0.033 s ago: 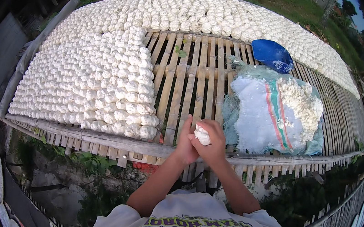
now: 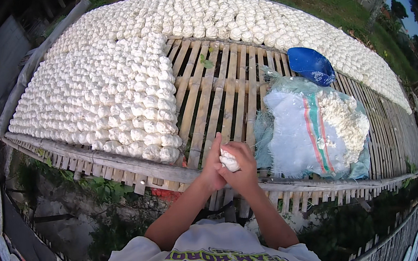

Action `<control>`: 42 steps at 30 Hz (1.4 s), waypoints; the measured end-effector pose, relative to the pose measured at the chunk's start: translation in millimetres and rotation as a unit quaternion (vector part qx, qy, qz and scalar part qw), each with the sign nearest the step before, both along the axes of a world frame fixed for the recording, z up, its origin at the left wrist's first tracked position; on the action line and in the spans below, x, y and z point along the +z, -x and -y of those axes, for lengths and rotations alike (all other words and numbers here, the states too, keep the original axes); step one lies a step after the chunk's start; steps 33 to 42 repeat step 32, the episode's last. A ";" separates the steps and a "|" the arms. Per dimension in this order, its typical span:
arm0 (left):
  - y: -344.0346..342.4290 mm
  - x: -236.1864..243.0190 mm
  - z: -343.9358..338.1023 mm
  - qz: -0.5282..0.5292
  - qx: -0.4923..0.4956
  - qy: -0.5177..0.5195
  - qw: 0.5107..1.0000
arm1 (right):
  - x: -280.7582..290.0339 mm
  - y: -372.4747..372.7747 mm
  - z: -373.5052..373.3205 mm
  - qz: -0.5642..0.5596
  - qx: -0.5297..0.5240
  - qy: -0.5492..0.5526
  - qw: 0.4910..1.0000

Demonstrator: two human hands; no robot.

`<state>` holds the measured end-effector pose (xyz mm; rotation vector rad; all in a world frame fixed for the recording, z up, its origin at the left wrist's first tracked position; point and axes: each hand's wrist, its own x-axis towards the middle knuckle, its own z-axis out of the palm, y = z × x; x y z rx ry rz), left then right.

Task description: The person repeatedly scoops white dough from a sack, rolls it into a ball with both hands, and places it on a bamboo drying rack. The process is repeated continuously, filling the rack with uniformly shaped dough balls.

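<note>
A white, crumbly-looking ball sits pressed between my two hands, above the near edge of the slatted rack. My right hand wraps over it from the right with bent fingers. From the other side my left hand cups it, its fingertips pointing up and away. Part of the ball is covered by the fingers. Just left of my hands lie packed rows of similar white lumps. To the right, a heap of loose white crumbly mass rests on a pale woven sack.
A blue scoop lies at the sack's far edge. Bare bamboo slats show between the lumps and the sack. A pole borders the rack's near side. More lumps cover the far part, with grass behind.
The ball has shifted slightly down and left within my hands, and my right fingers have turned a little over it. The lumps, sack and scoop stay in place.
</note>
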<state>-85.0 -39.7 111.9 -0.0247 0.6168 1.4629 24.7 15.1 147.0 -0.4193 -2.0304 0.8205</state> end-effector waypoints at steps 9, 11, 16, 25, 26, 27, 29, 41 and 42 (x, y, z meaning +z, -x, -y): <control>-11.2 9.4 3.8 -0.048 -0.013 -0.004 0.999 | -9.8 -6.5 -0.6 -0.024 -0.025 0.158 0.987; -7.4 4.7 2.6 -0.024 -0.023 -0.006 0.999 | -12.2 -4.6 2.5 -0.050 -0.029 0.192 0.980; 13.7 -15.5 7.7 -0.019 -0.067 -0.015 0.997 | -4.9 1.4 5.8 -0.090 0.084 0.087 0.989; 29.8 4.3 15.3 -0.016 -0.001 0.000 1.000 | -16.8 28.3 2.5 -0.033 0.004 0.259 0.965; 32.0 3.8 15.3 -0.054 -0.001 0.001 0.999 | -19.3 26.9 1.4 -0.054 0.009 0.297 0.953; 34.6 2.2 16.7 -0.091 -0.001 -0.012 0.996 | -21.8 23.5 1.5 -0.064 0.007 0.333 0.941; 34.9 1.4 16.1 -0.116 -0.008 -0.013 0.993 | -25.2 21.1 0.6 -0.080 -0.002 0.326 0.942; 26.8 4.5 20.4 -0.092 -0.026 0.019 0.995 | -26.8 19.3 -1.2 -0.060 0.039 0.214 0.974; 26.8 4.5 20.4 -0.092 -0.026 0.019 0.995 | -26.8 19.3 -1.2 -0.060 0.039 0.214 0.974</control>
